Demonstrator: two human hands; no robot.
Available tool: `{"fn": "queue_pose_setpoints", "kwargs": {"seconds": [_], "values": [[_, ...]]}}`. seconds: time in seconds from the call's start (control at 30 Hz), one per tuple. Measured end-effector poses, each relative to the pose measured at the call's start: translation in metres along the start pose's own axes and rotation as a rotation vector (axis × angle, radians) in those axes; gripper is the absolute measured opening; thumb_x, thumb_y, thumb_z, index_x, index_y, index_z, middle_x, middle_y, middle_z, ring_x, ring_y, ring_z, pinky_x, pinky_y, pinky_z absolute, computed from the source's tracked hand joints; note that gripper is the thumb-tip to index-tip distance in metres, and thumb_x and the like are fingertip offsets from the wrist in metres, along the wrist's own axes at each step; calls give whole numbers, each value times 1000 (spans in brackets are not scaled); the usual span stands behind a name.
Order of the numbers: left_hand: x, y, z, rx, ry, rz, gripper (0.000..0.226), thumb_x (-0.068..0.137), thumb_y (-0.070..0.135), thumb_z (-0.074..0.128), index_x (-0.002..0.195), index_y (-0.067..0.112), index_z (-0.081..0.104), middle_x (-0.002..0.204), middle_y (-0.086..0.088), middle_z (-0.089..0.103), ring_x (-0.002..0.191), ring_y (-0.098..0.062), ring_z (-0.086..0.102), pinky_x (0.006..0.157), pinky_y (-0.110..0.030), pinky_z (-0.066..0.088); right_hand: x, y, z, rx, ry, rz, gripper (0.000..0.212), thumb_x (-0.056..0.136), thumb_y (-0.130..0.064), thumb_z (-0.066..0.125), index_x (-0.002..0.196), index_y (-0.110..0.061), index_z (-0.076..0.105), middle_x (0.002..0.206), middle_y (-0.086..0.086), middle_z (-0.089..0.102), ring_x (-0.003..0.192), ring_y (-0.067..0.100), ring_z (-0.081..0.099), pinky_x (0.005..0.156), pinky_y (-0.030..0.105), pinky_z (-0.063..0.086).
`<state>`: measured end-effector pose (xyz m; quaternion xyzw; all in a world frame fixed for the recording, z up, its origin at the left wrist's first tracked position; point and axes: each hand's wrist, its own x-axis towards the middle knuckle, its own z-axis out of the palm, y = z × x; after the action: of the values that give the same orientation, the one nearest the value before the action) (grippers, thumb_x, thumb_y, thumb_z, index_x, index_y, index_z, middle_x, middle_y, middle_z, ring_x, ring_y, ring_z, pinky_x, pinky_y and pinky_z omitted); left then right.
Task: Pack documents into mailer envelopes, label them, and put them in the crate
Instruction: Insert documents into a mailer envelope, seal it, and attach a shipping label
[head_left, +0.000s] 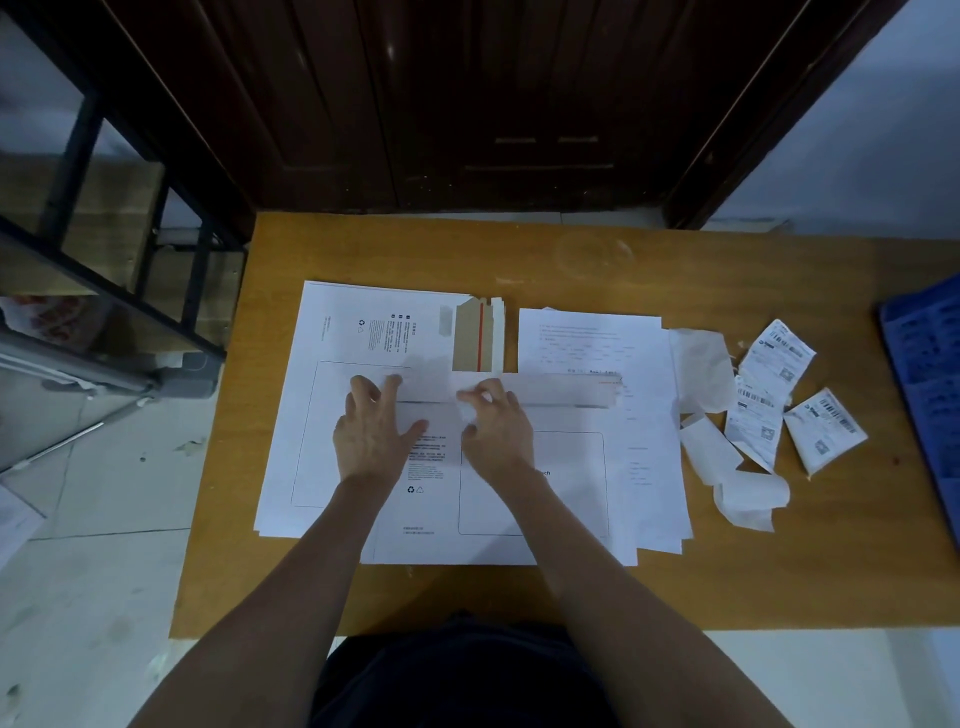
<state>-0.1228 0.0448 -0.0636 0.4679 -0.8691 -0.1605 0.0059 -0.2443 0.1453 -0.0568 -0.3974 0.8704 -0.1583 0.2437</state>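
Nearest you, low in the frame, both forearms reach over the front edge of the worktop (727, 571) to the white mailer envelope (519, 519) lying at centre. Your left hand (371, 434) lies flat with fingers spread and straight, pressing the envelope down near its folded flap (545, 391). Your right hand (496, 431) has its fingers curled at the flap's fold line, its grip seemingly pinching a thin strip there, though blur hides exactly what it holds.

Judging from this, you are sealing the flap. If the left hand lets up, the envelope may slide on the loose sheets under it and the flap could stick down crooked. A peeled strip could also cling to your fingers or to the neighbouring paper.

Left of centre a second mailer (332, 338) lies underneath, and right of centre is the document stack (587, 338). Further right lie the printed labels (774, 374) amid curled backing scraps (748, 499), easy to confuse. The blue crate (924, 364) sits at the right edge
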Motion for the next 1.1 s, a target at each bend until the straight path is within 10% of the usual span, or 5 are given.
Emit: {"fn": "queue_pose_setpoints", "kwargs": {"seconds": [0.23, 1.1], "values": [[-13, -4, 7, -59, 11, 146, 36, 83, 19, 70, 116, 5, 64, 116, -11, 61, 107, -31, 55, 87, -41, 49, 2, -26, 4, -221, -91, -257, 66, 82, -5, 55, 142, -22, 36, 142, -1, 39, 125, 25, 34, 100, 36, 32], [-9, -5, 0, -25, -33, 146, 42, 85, -7, 51, 123, 7, 62, 124, -8, 58, 109, -28, 51, 86, -37, 46, 9, -47, 2, -397, -226, -274, 56, 86, -16, 55, 138, -15, 35, 137, 2, 38, 130, 21, 33, 107, 41, 26]]}}
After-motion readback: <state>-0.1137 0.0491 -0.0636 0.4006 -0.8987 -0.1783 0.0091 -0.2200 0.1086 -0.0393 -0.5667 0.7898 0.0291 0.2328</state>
